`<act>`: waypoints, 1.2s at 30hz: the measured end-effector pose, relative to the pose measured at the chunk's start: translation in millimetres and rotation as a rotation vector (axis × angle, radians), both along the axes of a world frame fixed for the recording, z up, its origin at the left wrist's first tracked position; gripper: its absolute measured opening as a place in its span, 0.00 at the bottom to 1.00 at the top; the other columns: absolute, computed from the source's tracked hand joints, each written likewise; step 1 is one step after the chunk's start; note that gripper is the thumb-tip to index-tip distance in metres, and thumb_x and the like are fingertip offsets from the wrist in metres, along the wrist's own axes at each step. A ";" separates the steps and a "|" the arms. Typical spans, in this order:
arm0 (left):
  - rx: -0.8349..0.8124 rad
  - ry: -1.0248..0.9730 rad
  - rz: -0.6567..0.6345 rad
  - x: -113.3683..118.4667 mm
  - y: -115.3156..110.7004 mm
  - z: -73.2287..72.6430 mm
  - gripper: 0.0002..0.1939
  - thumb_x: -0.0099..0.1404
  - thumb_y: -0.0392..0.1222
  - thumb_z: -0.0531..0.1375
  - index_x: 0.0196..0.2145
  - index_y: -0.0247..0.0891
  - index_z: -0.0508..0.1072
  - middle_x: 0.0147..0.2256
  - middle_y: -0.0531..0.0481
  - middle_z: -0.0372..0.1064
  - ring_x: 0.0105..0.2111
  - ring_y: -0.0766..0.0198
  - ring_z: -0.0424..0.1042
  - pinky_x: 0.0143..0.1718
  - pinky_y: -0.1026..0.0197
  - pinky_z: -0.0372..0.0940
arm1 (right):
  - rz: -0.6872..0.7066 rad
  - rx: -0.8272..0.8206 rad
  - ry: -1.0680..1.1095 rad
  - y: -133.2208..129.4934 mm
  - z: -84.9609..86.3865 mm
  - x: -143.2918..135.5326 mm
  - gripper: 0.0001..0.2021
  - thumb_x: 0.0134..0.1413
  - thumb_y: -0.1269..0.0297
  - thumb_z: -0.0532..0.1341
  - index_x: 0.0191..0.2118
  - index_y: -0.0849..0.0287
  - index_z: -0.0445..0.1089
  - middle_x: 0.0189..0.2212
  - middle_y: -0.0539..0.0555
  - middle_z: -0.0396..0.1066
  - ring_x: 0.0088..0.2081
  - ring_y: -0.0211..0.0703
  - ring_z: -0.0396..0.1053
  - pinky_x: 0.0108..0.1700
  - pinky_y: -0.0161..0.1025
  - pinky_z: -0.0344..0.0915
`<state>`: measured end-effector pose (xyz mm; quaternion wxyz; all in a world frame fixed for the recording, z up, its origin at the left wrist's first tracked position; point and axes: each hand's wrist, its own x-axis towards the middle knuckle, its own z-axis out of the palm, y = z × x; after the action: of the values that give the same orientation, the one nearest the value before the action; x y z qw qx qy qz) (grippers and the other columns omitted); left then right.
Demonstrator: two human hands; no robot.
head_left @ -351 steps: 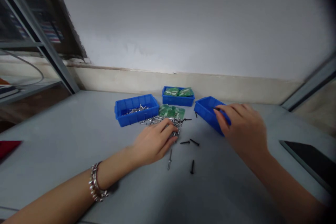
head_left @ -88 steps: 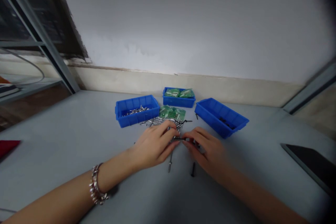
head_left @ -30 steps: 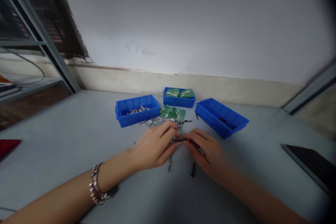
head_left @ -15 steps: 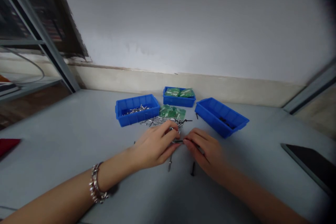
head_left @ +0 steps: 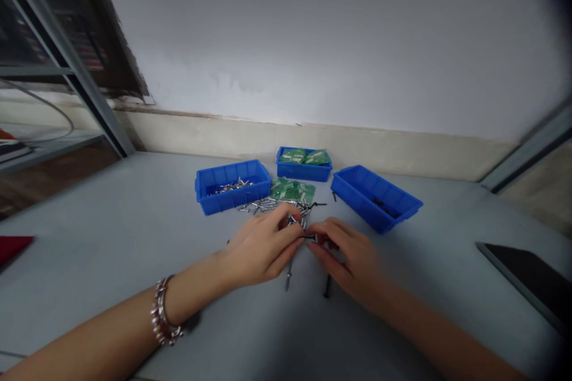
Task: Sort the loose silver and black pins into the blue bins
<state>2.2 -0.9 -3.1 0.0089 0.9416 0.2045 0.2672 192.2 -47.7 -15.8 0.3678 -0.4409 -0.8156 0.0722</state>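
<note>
My left hand (head_left: pixel 263 252) pinches a black screw (head_left: pixel 309 237) over the table (head_left: pixel 147 208), near the silver rivets (head_left: pixel 267 205). My right hand (head_left: pixel 348 252), which gripped it a moment ago, now has thumb and forefinger parted around its head.

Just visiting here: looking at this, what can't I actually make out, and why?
All in the head view:
Black screw: one end hidden by the left hand; whether the right hand touches it is too small to tell.
Silver pins: some hidden behind the left hand.
Dark pieces in the right blue bin: too small and dark to count.
Red item: cut off by the left edge.
</note>
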 end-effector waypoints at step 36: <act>-0.034 -0.025 0.014 0.6 0.0 0.4 0.10 0.66 0.39 0.48 0.42 0.34 0.62 0.42 0.42 0.59 0.39 0.59 0.63 0.36 0.56 0.65 | 0.002 0.083 -0.007 1.6 -0.1 0.7 0.06 0.58 0.66 0.53 0.37 0.57 0.66 0.30 0.52 0.66 0.33 0.41 0.66 0.33 0.38 0.62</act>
<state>2.8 -0.9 -2.7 0.0255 0.9365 0.2152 0.2758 192.9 -46.2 -15.9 0.3827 -0.4245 -0.8197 0.0371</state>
